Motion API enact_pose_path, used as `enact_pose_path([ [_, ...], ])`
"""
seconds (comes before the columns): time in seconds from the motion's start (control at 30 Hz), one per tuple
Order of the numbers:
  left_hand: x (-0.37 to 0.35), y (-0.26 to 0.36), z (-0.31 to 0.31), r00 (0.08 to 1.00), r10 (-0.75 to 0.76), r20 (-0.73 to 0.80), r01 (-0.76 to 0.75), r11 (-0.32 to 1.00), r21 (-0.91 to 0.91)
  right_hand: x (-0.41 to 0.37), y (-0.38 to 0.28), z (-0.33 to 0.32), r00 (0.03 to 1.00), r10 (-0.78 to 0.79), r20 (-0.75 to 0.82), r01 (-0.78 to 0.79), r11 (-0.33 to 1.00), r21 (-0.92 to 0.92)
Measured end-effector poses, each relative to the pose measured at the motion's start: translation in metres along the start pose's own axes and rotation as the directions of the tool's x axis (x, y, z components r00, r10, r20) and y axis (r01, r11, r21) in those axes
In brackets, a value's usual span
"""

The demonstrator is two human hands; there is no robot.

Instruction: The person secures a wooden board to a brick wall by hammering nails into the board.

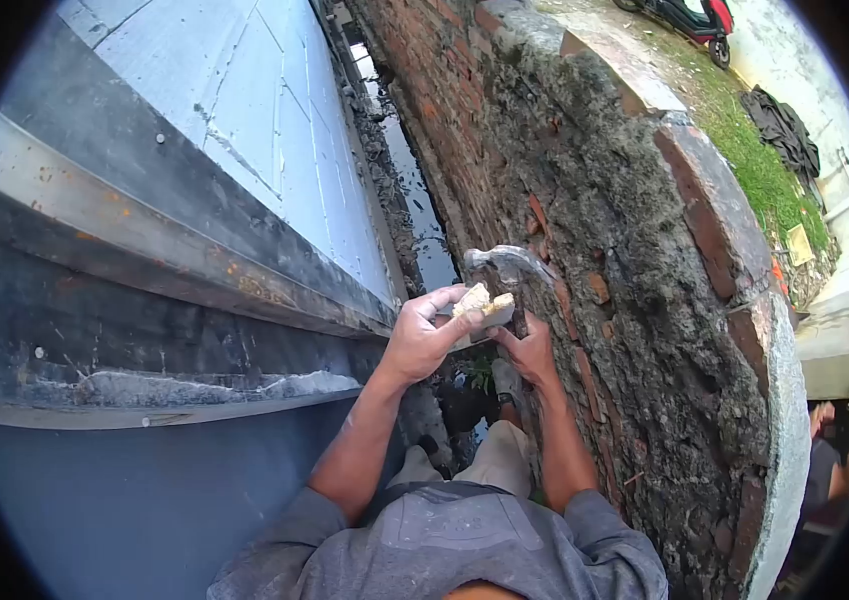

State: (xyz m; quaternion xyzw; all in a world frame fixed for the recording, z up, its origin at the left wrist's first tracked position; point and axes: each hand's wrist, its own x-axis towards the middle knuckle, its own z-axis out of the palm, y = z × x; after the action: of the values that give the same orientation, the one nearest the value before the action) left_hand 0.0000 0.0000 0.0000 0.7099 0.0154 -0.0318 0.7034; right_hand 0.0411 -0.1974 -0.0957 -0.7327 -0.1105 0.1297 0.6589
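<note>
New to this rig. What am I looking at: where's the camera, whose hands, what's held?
No machine here: one fisheye camera sits on a person's head and looks down, so the grey sleeves and both arms at the bottom are the wearer's own. The left hand grips a pale chunk, perhaps broken masonry. The right hand is closed beside it, apparently on the handle of a hammer, whose metal head shows above the fingers. They work in a narrow gap: a mossy brick wall on the right, a grey panelled wall on the left, water in the channel between. A scooter stands at the top; another person shows at the right edge.
</note>
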Motion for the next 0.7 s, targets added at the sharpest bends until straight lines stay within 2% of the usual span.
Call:
enact_pose_path([
  [0.1,0.004,-0.008,0.014,0.996,0.064,-0.064,-0.071,0.992,-0.106,-0.003,0.002,-0.008,1.000,0.007,-0.009,-0.007,0.999,-0.031],
  [0.17,0.006,-0.008,0.017,0.964,0.173,-0.203,-0.183,0.983,-0.034,-0.003,0.003,-0.004,0.998,0.056,-0.030,-0.058,0.996,-0.066],
  [0.2,0.007,-0.011,0.015,0.965,0.172,-0.199,-0.181,0.983,-0.030,-0.003,0.001,-0.001,0.998,0.057,-0.033,-0.059,0.996,-0.061],
  [0.23,0.009,-0.015,0.014,0.880,0.421,-0.221,-0.362,0.894,0.263,-0.005,-0.002,0.001,0.996,0.081,-0.046,-0.085,0.992,-0.096],
  [0.27,0.010,-0.018,0.013,0.748,0.643,-0.164,-0.481,0.696,0.533,-0.005,-0.003,0.003,0.993,0.103,-0.058,-0.110,0.985,-0.131],
  [0.3,0.009,-0.017,0.014,0.748,0.643,-0.162,-0.481,0.695,0.534,-0.003,-0.001,0.004,0.993,0.103,-0.059,-0.110,0.986,-0.128],
  [0.37,-0.001,-0.018,0.022,0.615,0.736,-0.282,-0.534,0.652,0.538,-0.001,0.005,0.008,0.991,0.074,-0.116,-0.090,0.985,-0.147],
  [0.4,-0.007,-0.020,0.026,0.620,0.701,-0.353,-0.500,0.699,0.512,-0.001,0.003,0.008,0.989,0.084,-0.119,-0.101,0.984,-0.145],
  [0.43,-0.014,-0.026,0.030,0.625,0.696,-0.355,-0.495,0.704,0.509,0.001,-0.001,0.006,0.989,0.106,-0.105,-0.118,0.985,-0.124],
  [0.5,-0.030,-0.052,0.037,0.740,0.421,-0.525,-0.254,0.897,0.362,0.008,-0.008,0.002,0.989,0.126,-0.081,-0.134,0.985,-0.105],
  [0.53,-0.034,-0.075,0.041,0.765,0.258,-0.590,-0.218,0.966,0.140,0.011,-0.010,-0.002,0.990,0.130,-0.045,-0.134,0.984,-0.116],
  [0.57,-0.034,-0.110,0.040,0.781,0.179,-0.598,-0.145,0.984,0.105,0.015,-0.010,-0.005,0.991,0.137,-0.007,-0.136,0.983,-0.127],
  [0.63,-0.039,-0.121,0.044,0.808,0.082,-0.583,0.100,0.957,0.273,0.023,-0.006,-0.009,0.991,0.125,0.037,-0.118,0.981,-0.156],
  [0.67,-0.038,-0.131,0.041,0.835,0.008,-0.550,0.143,0.962,0.231,0.026,-0.006,-0.010,0.989,0.124,0.085,-0.108,0.979,-0.175],
  [0.7,-0.036,-0.130,0.040,0.828,0.000,-0.561,0.156,0.960,0.231,0.030,-0.006,-0.009,0.984,0.120,0.131,-0.093,0.977,-0.192],
])
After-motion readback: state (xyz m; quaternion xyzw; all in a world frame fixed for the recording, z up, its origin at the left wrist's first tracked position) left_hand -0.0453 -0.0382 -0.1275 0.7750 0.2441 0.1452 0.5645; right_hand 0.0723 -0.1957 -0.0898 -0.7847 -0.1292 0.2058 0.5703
